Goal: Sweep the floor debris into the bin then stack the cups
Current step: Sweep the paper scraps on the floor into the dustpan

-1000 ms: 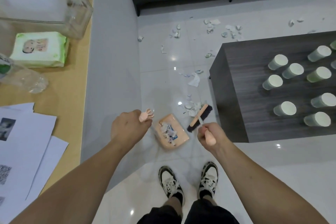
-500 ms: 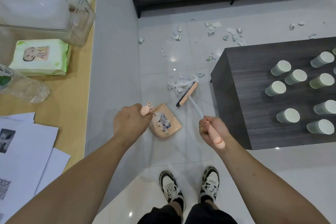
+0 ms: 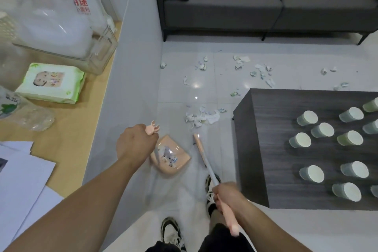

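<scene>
My left hand [image 3: 136, 143] grips the pink handle of a dustpan [image 3: 180, 154], which rests on the tiled floor with paper scraps inside it. My right hand [image 3: 227, 195] holds the pink handle of a small broom [image 3: 201, 151]; its head lies just right of the dustpan, below a pile of torn paper debris [image 3: 201, 116]. More scraps [image 3: 259, 68] are scattered farther off, near the sofa. Several pale cups [image 3: 306, 117] stand upside down and apart on the dark low table [image 3: 272, 149] at the right.
A grey sofa [image 3: 225, 10] with a laptop and bags runs along the far side. At the left is a wooden counter [image 3: 81, 129] with a wipes pack [image 3: 51, 83], a clear box, a plastic bottle and papers. My feet [image 3: 171, 233] are below the dustpan.
The broom has been drawn back from the paper pile toward me and now lies beside the dustpan. The pile stays ahead of the pan. The view has tilted up, showing the sofa.
</scene>
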A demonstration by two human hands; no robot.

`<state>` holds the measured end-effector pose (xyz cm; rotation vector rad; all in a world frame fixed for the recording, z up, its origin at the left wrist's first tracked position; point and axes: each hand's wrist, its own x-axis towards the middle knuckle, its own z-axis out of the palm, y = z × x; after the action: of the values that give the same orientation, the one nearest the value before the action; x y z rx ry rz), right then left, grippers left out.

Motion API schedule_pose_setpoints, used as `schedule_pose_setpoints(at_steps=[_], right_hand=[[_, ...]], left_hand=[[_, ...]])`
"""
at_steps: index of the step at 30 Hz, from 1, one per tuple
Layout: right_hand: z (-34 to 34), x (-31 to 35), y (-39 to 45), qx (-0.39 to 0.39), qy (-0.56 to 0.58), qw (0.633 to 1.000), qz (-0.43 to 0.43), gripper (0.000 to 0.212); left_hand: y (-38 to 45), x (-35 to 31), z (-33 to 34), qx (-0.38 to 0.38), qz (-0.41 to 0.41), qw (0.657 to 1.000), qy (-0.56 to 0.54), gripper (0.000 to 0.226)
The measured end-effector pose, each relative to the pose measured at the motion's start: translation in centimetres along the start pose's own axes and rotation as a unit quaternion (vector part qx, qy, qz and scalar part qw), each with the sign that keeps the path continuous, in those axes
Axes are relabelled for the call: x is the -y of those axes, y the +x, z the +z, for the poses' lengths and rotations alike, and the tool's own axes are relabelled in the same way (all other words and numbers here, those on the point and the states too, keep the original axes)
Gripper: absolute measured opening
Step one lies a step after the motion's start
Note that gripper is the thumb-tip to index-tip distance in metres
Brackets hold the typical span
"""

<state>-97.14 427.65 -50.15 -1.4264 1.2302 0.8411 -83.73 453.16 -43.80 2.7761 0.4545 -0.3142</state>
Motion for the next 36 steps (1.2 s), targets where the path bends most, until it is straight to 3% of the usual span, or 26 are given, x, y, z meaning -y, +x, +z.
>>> schedule_pose_setpoints(at_steps=[5,10,13,16,20,25,28,36], right_hand=[[-1.8,3.6,4.0,0.018,-0.217,0.972,-0.083,0.023],[-4.9,9.6,7.3,0.035,-0.340,0.927,-0.156,0.015],[-6.7,12.6,7.5,0.039,-0.339,0.928,-0.151,0.008],[-8.4,13.6,6.8,0.051,-0.334,0.930,-0.143,0.016],[-9.7,12.2,5.8,0.064,-0.351,0.924,-0.136,0.024],[-10.0,11.0,5.8,0.043,-0.399,0.908,-0.118,0.017],[-10.2,11.3,7.2,0.048,-0.393,0.911,-0.112,0.028],[-10.3,18.7,11.9,0.040,-0.367,0.915,-0.163,0.028]], left_hand=[[1.5,-2.3,0.2,-0.007,-0.056,0.998,-0.003,0.029],[3.1,-5.1,0.7,-0.011,-0.084,0.996,0.008,0.030],[3.6,-7.1,1.0,-0.011,-0.078,0.997,0.026,0.027],[4.3,-9.1,0.8,-0.004,-0.077,0.996,0.039,0.027],[4.9,-10.2,0.3,-0.005,-0.076,0.996,0.036,0.024],[5.2,-10.5,0.2,-0.022,-0.082,0.996,0.036,0.025],[5.2,-11.2,0.5,-0.020,-0.088,0.995,0.037,0.028],[6.6,-13.1,1.2,-0.021,-0.065,0.997,0.040,0.035]])
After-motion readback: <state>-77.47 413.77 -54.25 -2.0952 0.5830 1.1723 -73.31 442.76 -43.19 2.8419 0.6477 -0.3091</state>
